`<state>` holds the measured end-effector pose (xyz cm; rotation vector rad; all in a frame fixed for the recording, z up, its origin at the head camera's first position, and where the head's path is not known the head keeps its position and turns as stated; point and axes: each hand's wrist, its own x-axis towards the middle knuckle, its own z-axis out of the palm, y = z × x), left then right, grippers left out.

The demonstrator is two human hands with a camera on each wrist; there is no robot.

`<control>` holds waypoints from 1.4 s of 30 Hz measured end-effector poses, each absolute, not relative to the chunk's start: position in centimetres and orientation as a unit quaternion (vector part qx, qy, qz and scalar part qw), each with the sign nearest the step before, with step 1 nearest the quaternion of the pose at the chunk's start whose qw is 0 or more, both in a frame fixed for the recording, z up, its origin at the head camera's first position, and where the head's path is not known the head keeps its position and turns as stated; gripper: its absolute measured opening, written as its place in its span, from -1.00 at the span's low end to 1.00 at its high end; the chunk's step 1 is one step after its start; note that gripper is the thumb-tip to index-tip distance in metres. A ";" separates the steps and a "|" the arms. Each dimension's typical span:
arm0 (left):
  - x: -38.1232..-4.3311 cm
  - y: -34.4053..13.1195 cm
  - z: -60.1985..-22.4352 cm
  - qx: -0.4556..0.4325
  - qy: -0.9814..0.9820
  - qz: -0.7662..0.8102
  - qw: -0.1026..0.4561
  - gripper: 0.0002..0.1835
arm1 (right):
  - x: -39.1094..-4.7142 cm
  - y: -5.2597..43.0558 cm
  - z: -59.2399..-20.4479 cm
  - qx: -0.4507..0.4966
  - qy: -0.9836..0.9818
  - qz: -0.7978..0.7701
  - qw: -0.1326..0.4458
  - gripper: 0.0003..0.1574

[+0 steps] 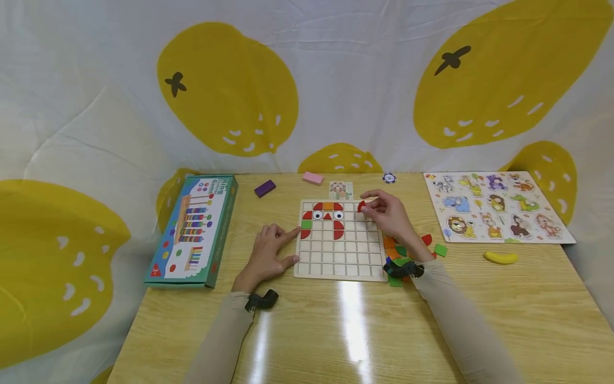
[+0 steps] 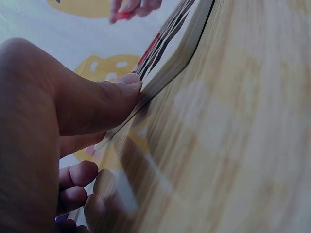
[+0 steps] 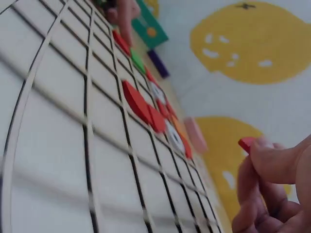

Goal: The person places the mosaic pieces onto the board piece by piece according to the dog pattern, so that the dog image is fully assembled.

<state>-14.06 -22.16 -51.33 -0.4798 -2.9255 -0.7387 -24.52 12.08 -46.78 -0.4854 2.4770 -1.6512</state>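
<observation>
Reaches forward with the left arm [image 1: 218,341] and the right arm [image 1: 465,325], slanting both inward from the near side. Turns the left grip [image 1: 266,253] inward at the wrist, low on the tabletop, with the thumb [image 2: 104,104] and index finger stretched apart and the other fingers bent. Holds the right grip [image 1: 390,216] farther forward, roughly in line with the forearm, pinching between thumb [image 3: 279,162] and bent index finger, and curls the remaining fingers.
</observation>
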 end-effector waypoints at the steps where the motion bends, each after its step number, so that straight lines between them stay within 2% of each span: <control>1: -14.1 -22.2 -51.4 -0.157 -0.957 -0.242 0.044 -0.23 | -24.7 11.1 -46.9 -0.169 0.814 -0.551 0.064 -0.60; 12: -14.2 -22.3 -51.6 -0.157 -0.957 -0.240 0.047 -0.22 | -25.0 3.9 -48.6 -0.266 0.857 -0.439 0.055 -0.65; 20: -14.4 -22.2 -51.6 -0.158 -0.957 -0.239 0.046 -0.23 | -24.5 2.3 -49.1 -0.281 0.890 -0.358 0.033 -0.64; 29: -14.3 -22.2 -51.6 -0.159 -0.957 -0.236 0.052 -0.21 | -24.5 2.4 -49.1 -0.287 0.894 -0.343 0.038 -0.79; 35: -14.2 -22.3 -51.6 -0.159 -0.958 -0.235 0.048 -0.21 | -24.6 3.1 -48.6 -0.297 0.881 -0.366 0.034 -0.73; 38: -14.2 -22.3 -51.6 -0.160 -0.958 -0.234 0.045 -0.21 | -24.7 5.3 -47.8 -0.287 0.869 -0.402 0.028 -0.66; 42: -14.1 -22.4 -51.6 -0.159 -0.959 -0.231 0.046 -0.21 | -24.5 10.7 -46.6 -0.238 0.889 -0.389 0.047 -0.63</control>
